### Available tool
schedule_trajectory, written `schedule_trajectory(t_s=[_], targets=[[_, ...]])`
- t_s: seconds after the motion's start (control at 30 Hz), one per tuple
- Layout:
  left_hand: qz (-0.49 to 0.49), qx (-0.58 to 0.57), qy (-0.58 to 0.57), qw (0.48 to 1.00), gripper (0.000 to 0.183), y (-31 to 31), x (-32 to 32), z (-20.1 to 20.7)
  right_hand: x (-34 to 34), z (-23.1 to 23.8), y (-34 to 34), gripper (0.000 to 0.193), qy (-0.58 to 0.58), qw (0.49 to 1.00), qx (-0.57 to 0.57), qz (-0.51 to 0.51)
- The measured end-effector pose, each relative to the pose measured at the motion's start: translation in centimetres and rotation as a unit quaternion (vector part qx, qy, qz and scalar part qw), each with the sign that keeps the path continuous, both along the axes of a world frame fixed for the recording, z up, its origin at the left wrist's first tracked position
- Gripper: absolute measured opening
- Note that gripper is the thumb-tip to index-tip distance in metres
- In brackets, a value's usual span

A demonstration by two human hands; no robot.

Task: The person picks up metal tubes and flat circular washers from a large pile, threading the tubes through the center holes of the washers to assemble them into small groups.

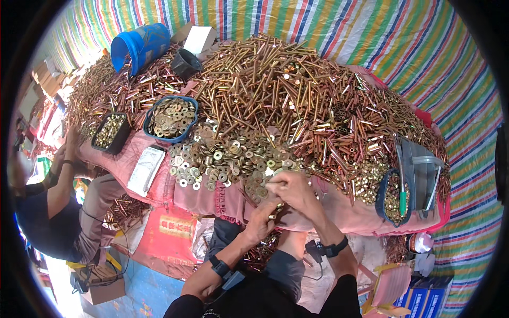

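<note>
Brass-coloured metal fills the view. The left hand (261, 216) is closed around a short bolt (277, 209), which sits in its fingers at the table's near edge. The right hand (293, 190), just above and touching it, pinches something small that I cannot tell. Flat round washers (222, 159) with holes lie loose just beyond the hands on pink cloth (201, 196). Farther, a high heap of long thin bolts (286, 90) leaves little free room. A blue bucket (140, 46) lies tipped at the far side.

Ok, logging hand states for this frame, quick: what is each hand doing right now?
Left hand: closed on a small brass bolt.
Right hand: fingers curled at the washers; whether it holds one cannot be told.
</note>
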State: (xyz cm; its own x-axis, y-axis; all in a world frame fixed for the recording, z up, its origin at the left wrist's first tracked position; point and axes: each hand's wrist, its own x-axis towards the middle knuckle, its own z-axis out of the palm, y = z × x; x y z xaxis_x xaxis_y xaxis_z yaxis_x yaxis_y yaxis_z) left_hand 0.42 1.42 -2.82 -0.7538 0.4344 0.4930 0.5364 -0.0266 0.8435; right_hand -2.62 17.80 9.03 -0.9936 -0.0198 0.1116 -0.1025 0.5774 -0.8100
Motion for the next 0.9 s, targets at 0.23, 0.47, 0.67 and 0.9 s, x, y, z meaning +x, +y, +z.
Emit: schedule_trajectory(t_s=[0.23, 0.47, 0.67, 0.9], targets=[[0.001, -0.059, 0.040, 0.997, 0.045, -0.5, -0.2, -1.1, -3.8, 0.1, -5.6, 0.035, 0.009, 0.928, 0.315, 0.197], [-0.058, -0.030, -0.076, 0.995, 0.054, -0.4, 0.1, 0.0, -4.6, 2.1, -3.5, 0.020, -0.104, 0.978, 0.140, 0.118], [-0.065, 0.053, -0.171, 0.982, 0.050, 0.1, 0.3, 1.1, 1.0, 3.9, 2.8, 0.017, -0.093, 0.963, -0.231, -0.100], [-0.069, 0.038, -0.146, 0.986, 0.055, 0.1, 0.1, 0.8, 4.9, 1.4, 0.8, 0.043, 0.015, 0.974, -0.208, -0.087]])
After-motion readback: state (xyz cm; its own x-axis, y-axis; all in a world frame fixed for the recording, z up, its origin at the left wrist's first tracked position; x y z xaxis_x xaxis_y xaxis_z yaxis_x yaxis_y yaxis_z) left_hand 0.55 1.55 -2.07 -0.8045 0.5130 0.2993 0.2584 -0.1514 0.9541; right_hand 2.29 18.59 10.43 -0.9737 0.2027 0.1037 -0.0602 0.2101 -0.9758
